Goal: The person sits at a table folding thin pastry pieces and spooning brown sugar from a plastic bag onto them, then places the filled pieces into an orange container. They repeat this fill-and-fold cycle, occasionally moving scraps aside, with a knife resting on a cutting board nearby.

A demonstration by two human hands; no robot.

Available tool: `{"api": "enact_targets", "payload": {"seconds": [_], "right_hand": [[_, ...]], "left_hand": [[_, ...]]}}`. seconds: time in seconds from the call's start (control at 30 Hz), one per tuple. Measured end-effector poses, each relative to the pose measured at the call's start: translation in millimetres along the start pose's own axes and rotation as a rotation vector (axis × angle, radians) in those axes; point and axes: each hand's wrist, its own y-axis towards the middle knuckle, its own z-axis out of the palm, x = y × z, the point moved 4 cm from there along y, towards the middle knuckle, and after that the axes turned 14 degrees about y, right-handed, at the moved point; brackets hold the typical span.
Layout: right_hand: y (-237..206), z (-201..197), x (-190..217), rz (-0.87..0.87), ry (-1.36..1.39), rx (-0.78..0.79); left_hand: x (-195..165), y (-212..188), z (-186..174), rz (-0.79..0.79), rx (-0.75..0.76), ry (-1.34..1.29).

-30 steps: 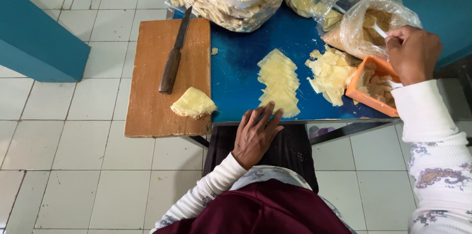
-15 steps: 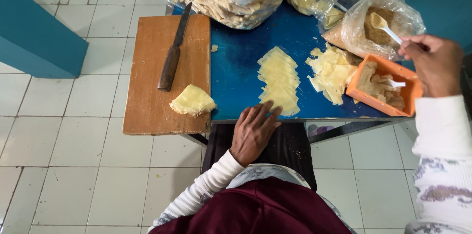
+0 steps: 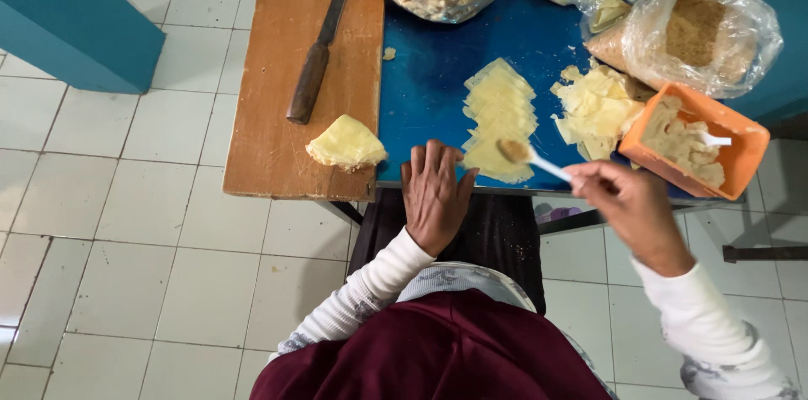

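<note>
Spoon (image 3: 532, 159) pinched in my right hand (image 3: 633, 208) points left, its brown load just over the near end of the wrapper stack (image 3: 498, 121); my left hand (image 3: 435, 191) lies spread flat on the tabletop (image 3: 431, 72) edge beside it.

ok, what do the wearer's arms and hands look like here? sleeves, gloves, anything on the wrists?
Both hands are bare, no gloves. No ring or watch shows. The left hand comes out of a white ribbed long sleeve with a snug cuff. The right hand has the same white cuff, and near the elbow that sleeve shows a faint grey floral print. A maroon garment covers the torso.
</note>
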Motion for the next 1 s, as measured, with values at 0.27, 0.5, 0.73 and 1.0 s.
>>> {"api": "enact_targets", "payload": {"seconds": [0.27,0.5,0.73,1.0], "right_hand": [[-27,39,34,-0.512,-0.656,-0.128],[-40,37,39,-0.68,-0.817,-0.084],[-43,14,28,-0.549,-0.838,-0.235],[47,-115,-3,-0.553,-0.996,-0.491]], "left_hand": [[-3,2,8,-0.01,-0.013,-0.055],[-7,4,5,0.084,-0.036,-0.126],[-5,6,0,0.168,-0.027,-0.268],[-4,7,10,0.167,0.029,-0.316]]}}
